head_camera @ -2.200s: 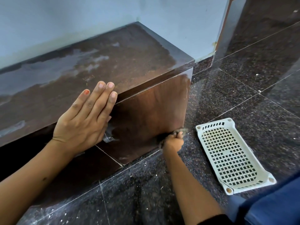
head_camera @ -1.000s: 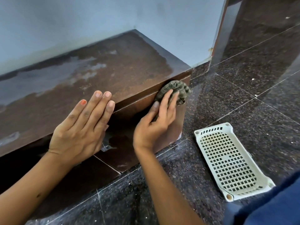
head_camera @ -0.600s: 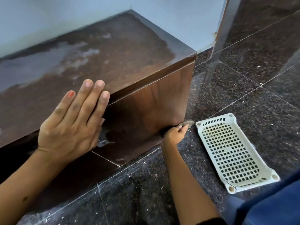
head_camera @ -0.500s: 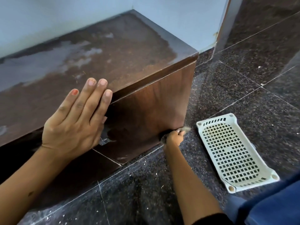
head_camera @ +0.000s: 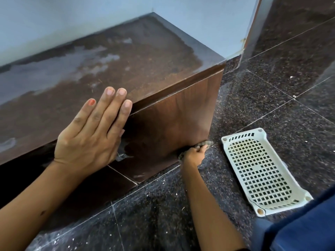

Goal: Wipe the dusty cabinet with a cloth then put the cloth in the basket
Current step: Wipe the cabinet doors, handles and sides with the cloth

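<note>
From the head view I am reading no writing or labels anywhere. My left hand (head_camera: 90, 134) is lying flat, fingers straight, against the front top edge of the cabinet (head_camera: 126, 57), a low brown wood-grain box whose top is showing pale dusty smears. My right hand (head_camera: 194, 154) is gripping the cloth (head_camera: 205, 143), a rough grey wad, and pressing it to the cabinet's lower right front corner at the floor (head_camera: 272, 105), which is glossy dark speckled stone. The basket (head_camera: 241, 133), white perforated plastic, is sitting just right of the cloth. Blue fabric (head_camera: 308, 229) is filling the near right corner.
</note>
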